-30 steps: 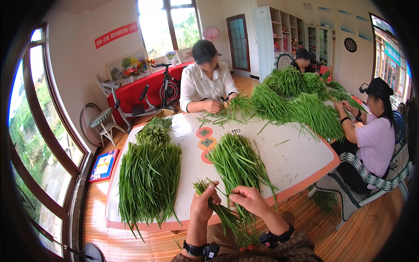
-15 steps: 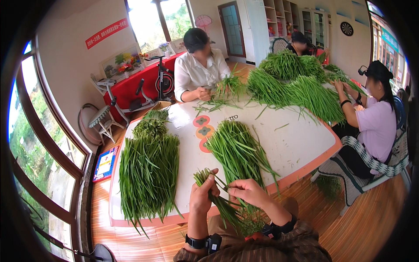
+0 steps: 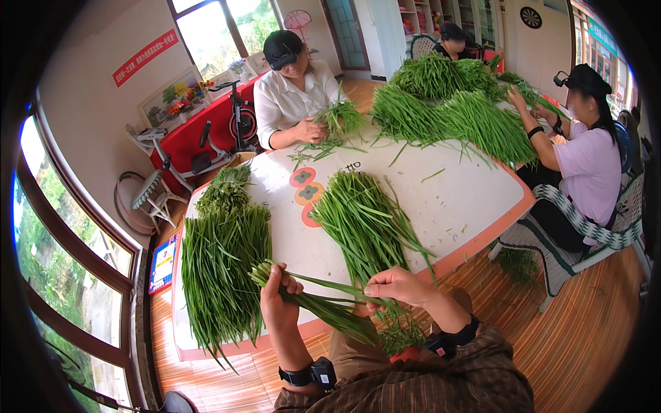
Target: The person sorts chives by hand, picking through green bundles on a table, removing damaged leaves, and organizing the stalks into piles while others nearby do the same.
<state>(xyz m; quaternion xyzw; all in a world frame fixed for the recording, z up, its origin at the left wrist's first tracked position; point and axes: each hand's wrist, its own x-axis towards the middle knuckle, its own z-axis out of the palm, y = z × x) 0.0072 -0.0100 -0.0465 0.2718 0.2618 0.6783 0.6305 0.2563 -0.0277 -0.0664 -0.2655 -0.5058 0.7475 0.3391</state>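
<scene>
My left hand (image 3: 281,294) is closed round a bunch of long green chive-like leaves (image 3: 330,313), their pale cut ends poking up above the fingers. My right hand (image 3: 403,289) pinches a few long strands stretched across from that bunch. Beyond my hands lie a loose heap of leaves (image 3: 358,224) at the middle of the white, pink-edged table (image 3: 468,213) and a larger pile (image 3: 224,272) on the left, with a shorter bundle (image 3: 224,186) behind it. Loose trimmings (image 3: 401,337) show below my right hand, between my legs.
A co-worker in white (image 3: 289,110) sorts leaves across the table. Another in pink (image 3: 578,165) sits on a woven chair at the right, and a third (image 3: 451,43) sits behind large heaps (image 3: 441,82). An exercise bike (image 3: 241,120) and windows stand beyond.
My hands have drawn apart, the left moving leftward with the bunch and the right slightly rightward, so strands now stretch between them. The view has shifted, and the table sits higher in it.
</scene>
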